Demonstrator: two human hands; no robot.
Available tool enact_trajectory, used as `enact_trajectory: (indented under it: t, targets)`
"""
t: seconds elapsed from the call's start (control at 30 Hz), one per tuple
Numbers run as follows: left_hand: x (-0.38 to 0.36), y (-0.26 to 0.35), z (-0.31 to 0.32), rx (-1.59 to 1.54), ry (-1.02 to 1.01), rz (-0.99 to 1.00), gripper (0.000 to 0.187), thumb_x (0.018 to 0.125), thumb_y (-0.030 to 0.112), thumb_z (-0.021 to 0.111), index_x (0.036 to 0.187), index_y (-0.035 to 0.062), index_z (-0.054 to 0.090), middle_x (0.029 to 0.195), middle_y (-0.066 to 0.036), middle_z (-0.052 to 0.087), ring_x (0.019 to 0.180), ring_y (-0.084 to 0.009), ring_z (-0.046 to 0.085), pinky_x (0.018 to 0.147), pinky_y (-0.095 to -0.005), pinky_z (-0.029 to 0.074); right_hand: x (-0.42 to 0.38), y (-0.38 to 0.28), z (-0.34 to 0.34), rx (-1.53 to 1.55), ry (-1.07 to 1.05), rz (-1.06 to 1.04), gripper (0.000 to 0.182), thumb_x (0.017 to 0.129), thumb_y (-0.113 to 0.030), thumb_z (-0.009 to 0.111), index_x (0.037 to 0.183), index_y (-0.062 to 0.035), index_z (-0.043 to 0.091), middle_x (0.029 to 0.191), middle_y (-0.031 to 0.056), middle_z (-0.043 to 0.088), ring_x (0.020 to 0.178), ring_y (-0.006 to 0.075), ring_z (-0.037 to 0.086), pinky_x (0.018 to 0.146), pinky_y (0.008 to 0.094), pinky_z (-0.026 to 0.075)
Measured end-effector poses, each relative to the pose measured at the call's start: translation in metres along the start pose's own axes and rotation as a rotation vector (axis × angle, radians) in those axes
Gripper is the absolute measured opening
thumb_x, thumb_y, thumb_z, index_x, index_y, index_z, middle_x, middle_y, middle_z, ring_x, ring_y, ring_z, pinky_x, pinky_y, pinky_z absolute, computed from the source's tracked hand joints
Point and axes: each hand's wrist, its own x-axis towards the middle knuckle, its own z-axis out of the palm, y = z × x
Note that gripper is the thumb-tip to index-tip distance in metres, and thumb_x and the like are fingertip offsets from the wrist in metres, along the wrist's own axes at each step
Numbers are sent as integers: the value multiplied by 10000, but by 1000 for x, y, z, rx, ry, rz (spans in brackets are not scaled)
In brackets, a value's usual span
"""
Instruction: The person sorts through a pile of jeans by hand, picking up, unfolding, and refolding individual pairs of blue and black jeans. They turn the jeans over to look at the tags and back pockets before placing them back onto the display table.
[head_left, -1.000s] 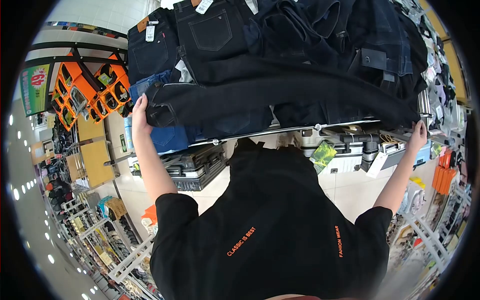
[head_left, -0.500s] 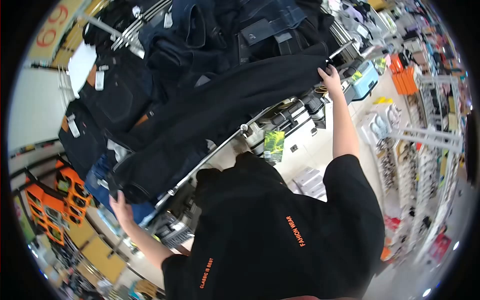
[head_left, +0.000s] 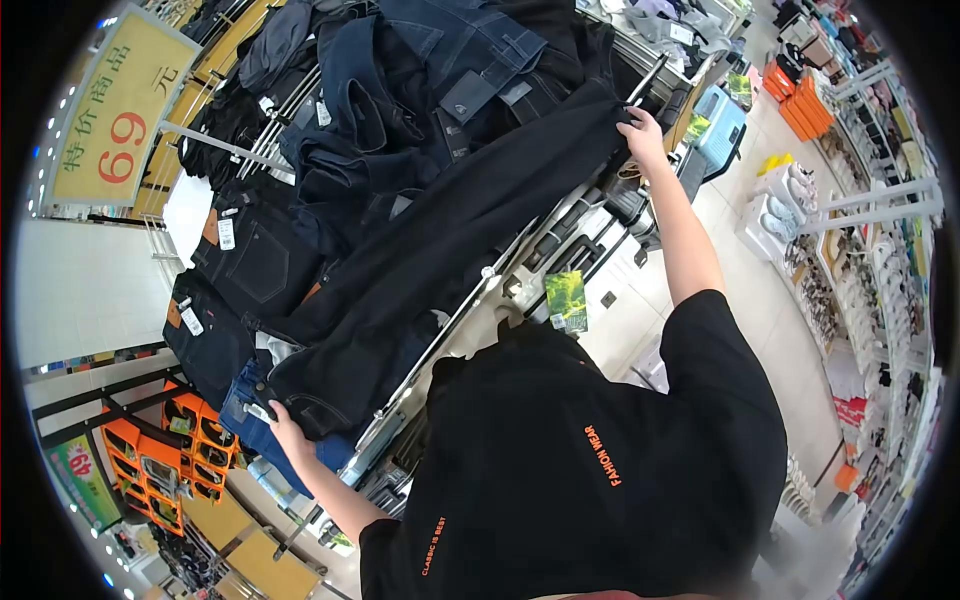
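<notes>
A pair of black trousers (head_left: 450,225) lies stretched out lengthwise over a display heap of dark jeans, running from lower left to upper right. My left hand (head_left: 289,432) is closed at the waist end, its fingertips on the edge of the cloth. At the far end of the legs, my right hand (head_left: 643,138) pinches the hem; part of its grip is hidden. Beneath the waist end, near my left hand, blue jeans (head_left: 245,400) show. Folded black jeans (head_left: 265,255) with white tags lie to the left, and dark blue jeans (head_left: 350,150) are bunched behind.
A metal rail (head_left: 440,345) edges the display on my side. Suitcases stand below it, with a light blue case (head_left: 718,130) at right. A yellow price sign (head_left: 120,115) rises at upper left. Orange racks (head_left: 150,465) stand at lower left, and shoe shelves (head_left: 890,270) line the right.
The view has shifted, bringing the whole price sign into sight. Both hands stay at the two ends of the black trousers, which still lie stretched across the heap.
</notes>
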Motion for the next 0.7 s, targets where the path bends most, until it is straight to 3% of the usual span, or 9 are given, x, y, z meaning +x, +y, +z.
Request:
enact_trajectory:
  t: [0.13,0.17,0.27,0.33,0.43,0.47,0.53,0.63,0.7]
  targets:
    - [1,22,-31,-488,-193,-215,534,1017,468,461,1283,17,564,1278,-154,621,1151,-321,610,992,-493,496,0,-16,-12,-170,27,110,536,803,-94,703,1305,12,547,897,58,656,681,117,562,588,228,413]
    - [-2,26,-36,-551,-194,-204,534,1018,467,458,1287,18,563,1289,-157,615,1173,-329,595,1012,-504,480,-10,-44,-23,-104,-168,269,445,792,-83,685,1225,-15,609,850,33,640,634,106,529,558,234,391]
    - [-5,33,-50,-752,-150,-163,508,1039,416,417,1328,16,535,1357,-167,571,1256,-354,541,1069,-540,426,-10,-40,-25,-74,-128,155,327,782,-88,675,1102,-18,666,912,56,675,765,125,579,663,268,445]
    - [-12,34,-52,-841,-68,-149,501,1046,385,398,1369,18,506,1433,-183,502,1333,-355,470,1113,-554,365,-11,-43,-26,-63,-87,87,326,788,-94,699,1105,-27,664,872,37,678,724,110,578,623,264,440]
    - [-9,18,-80,-923,-702,59,492,1053,354,376,1405,25,477,1492,-184,434,1397,-345,389,1163,-558,273,-12,-37,-23,-137,-76,-61,363,801,-121,741,1134,-12,646,858,47,682,721,102,581,630,260,449]
    - [-10,19,-84,-994,-780,85,486,1057,319,361,1429,19,449,1514,-175,407,1432,-334,331,1195,-543,192,-10,-30,-22,-156,-36,-163,365,806,-122,753,1128,5,638,849,53,688,735,98,596,644,255,464]
    - [-25,27,-87,-1064,-786,107,471,1063,280,335,1426,2,450,1521,-160,404,1450,-326,297,1207,-532,144,-15,-40,-19,-83,-41,-125,297,843,-131,764,1084,-2,647,861,44,695,750,86,609,668,223,472]
    - [-43,37,-81,-1166,-870,271,521,1048,279,375,1470,-26,362,1568,-179,312,1475,-337,229,1211,-524,111,-2,-34,-20,116,-40,-297,135,866,-124,757,962,-62,686,810,-48,636,674,23,533,593,189,393]
    - [-67,51,-71,-1142,-815,324,570,1021,248,440,1501,-17,285,1584,-186,267,1478,-351,211,1207,-536,111,9,-37,-26,226,8,-249,97,868,-121,752,919,-83,679,795,-65,619,646,13,506,577,167,357]
